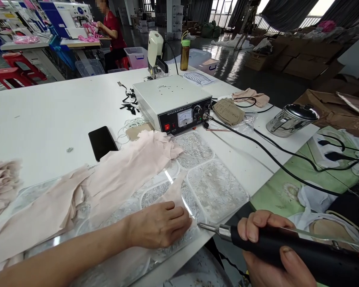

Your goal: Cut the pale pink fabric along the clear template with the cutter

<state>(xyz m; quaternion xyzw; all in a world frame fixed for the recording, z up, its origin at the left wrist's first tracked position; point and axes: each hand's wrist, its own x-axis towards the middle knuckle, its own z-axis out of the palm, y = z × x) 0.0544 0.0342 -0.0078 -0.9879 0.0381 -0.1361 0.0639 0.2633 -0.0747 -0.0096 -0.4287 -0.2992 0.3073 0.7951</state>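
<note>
My left hand lies on a small piece of pale pink fabric and presses it with curled fingers onto a scored clear cutting plate. My right hand grips a black hand-held cutter whose metal tip points at the fabric just beside my left fingers. A cable runs across the table to a white control box with a dial. A pile of pale pink fabric strips lies to the left on the plate.
A black phone, black scraps, a steel pot, beige masks and a bottle sit on the white table. More pink pieces lie at far left. A person in red works at a sewing machine behind.
</note>
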